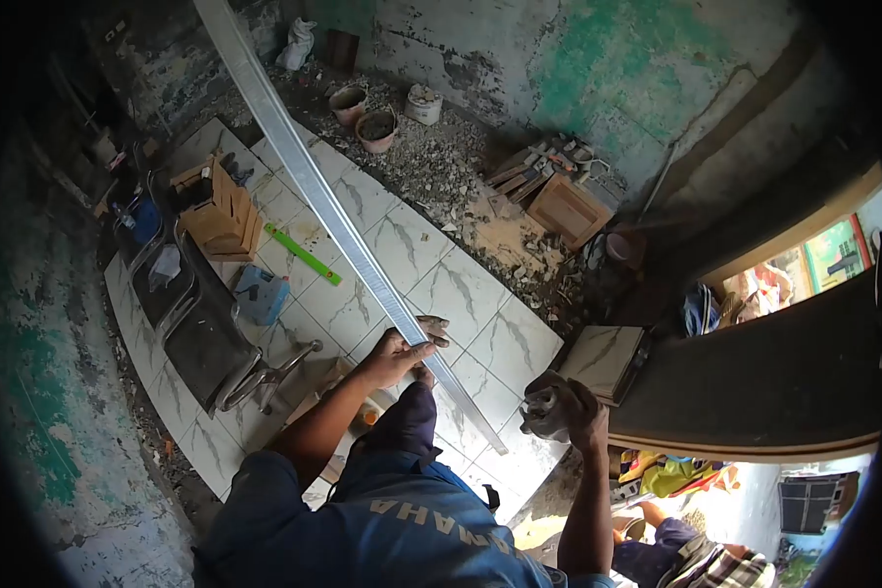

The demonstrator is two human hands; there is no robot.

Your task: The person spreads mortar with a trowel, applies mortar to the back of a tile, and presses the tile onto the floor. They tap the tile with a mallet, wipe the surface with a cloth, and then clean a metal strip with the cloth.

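My left hand (pixel 392 359) is wrapped round a long silvery metal bar (pixel 333 211), near its lower part. The bar slants from the top left of the view down over the tiled floor (pixel 465 294), and its lower end shows between my two hands. In my right hand (pixel 587 416), closed fingers grip a grey, lumpy thing (pixel 547 410), perhaps a crumpled rag; its kind is not clear. The bar's end and my right hand are apart. Below my left hand is my own knee, in dark trousers (pixel 407 426).
Left of the bar lie a green level (pixel 304 255), a blue jerrycan (pixel 262 294), a wooden box (pixel 216 211) and a row of dark chairs (pixel 206 343). Buckets (pixel 376 129) and rubble (pixel 441 171) are beyond. Tiles (pixel 603 363) are stacked right; another person (pixel 691 559) is lower right.
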